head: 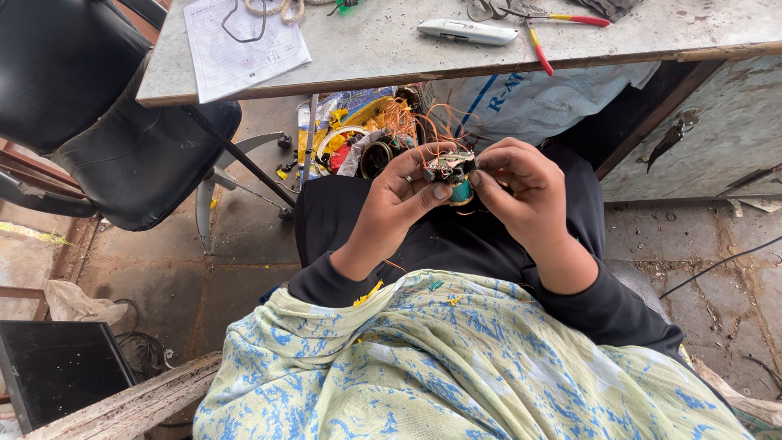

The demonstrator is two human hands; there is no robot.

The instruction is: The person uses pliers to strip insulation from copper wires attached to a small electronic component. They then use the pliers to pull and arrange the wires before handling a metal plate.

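Above the lap, left hand (397, 204) and right hand (521, 191) both clamped, fingers pinched on a small coil part (453, 173) trailing copper wire. Beyond, on the tabletop (383, 57): paper sheet (244, 45), utility knife (467, 32), red-handled pliers (546, 28).

White printed sheet (244, 45) on table's left; white blue-lettered sack (529, 102) beneath, perhaps plastic

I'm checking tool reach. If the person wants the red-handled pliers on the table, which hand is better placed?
Probably the right hand: the pliers lie on the table's right part, beyond it. The left hand cradles the small wound part.
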